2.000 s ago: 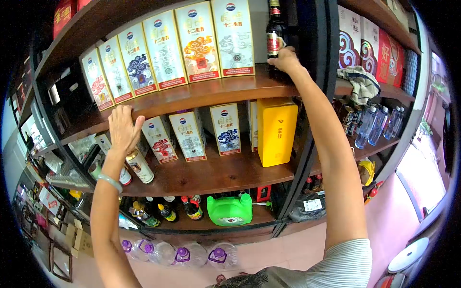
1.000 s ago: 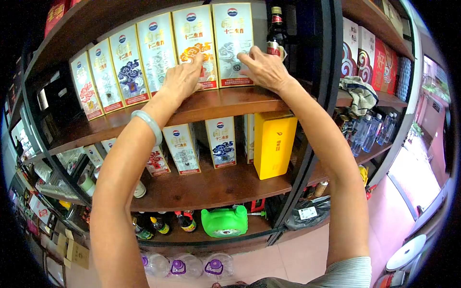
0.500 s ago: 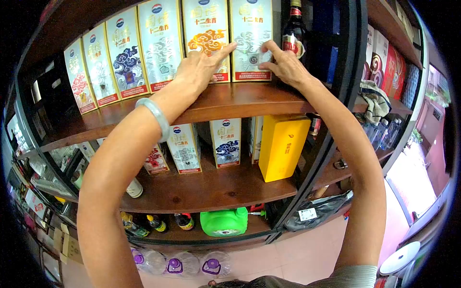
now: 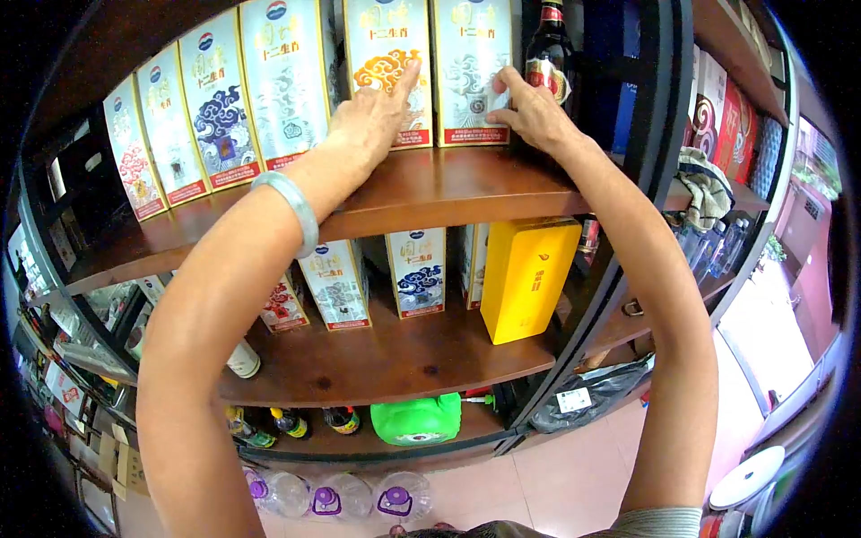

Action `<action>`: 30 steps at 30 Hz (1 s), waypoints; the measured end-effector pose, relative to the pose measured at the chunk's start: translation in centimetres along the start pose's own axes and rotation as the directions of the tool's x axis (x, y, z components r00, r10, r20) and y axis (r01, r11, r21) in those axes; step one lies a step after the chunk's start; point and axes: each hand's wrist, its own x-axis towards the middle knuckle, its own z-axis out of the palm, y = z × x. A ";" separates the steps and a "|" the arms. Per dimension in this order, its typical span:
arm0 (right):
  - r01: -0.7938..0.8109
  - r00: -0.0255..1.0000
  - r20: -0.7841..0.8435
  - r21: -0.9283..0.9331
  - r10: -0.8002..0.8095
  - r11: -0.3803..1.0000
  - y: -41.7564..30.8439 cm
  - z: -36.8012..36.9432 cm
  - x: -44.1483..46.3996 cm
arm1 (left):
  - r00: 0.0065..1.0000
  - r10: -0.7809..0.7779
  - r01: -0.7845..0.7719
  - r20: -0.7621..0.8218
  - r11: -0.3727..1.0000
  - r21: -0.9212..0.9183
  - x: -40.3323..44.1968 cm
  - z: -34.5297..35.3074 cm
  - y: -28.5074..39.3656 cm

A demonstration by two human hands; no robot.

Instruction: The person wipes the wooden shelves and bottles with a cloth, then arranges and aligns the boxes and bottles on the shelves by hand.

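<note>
Tall white liquor boxes with gold edges stand in a row on the upper shelf. My left hand (image 4: pixel 375 117) lies against the box with orange clouds (image 4: pixel 386 65), its index finger stretched up along the front and the other fingers partly hidden. A pale green bangle (image 4: pixel 294 208) circles that wrist. At the right edge of the box with grey clouds (image 4: pixel 466 90), my right hand (image 4: pixel 535 112) rests with thumb and index finger apart, their tips at the box front. Directly behind the right hand stands a dark bottle with a red label (image 4: pixel 549 67).
Below, the lower shelf (image 4: pixel 377 359) bears more white boxes and a yellow box (image 4: pixel 529 282). A green jug (image 4: pixel 417 420) and dark bottles are on the bottom level. Clear bottles with purple caps (image 4: pixel 395 496) stand on the floor. A dark upright post (image 4: pixel 587 332) is on the right.
My left hand has shifted left from the edge of the grey-cloud box onto the orange-cloud box. My right hand stays by the grey-cloud box. A gap shows left of the orange-cloud box.
</note>
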 end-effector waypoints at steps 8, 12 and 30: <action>-0.022 0.999 -0.023 0.003 0.022 1.000 -0.2 0.0 0.0 | 0.995 -0.006 -0.010 0.098 0.987 0.162 0.0 -2.0 1.3; 0.010 1.000 -0.023 -0.035 -0.011 0.999 -0.2 0.0 -0.1 | 0.981 0.000 0.043 -0.193 0.975 0.217 0.6 -0.2 1.3; 0.466 0.842 0.004 -0.508 -0.539 0.724 -1.8 0.4 -0.8 | 0.898 -0.438 0.416 -0.033 0.871 -0.262 2.6 -1.9 2.7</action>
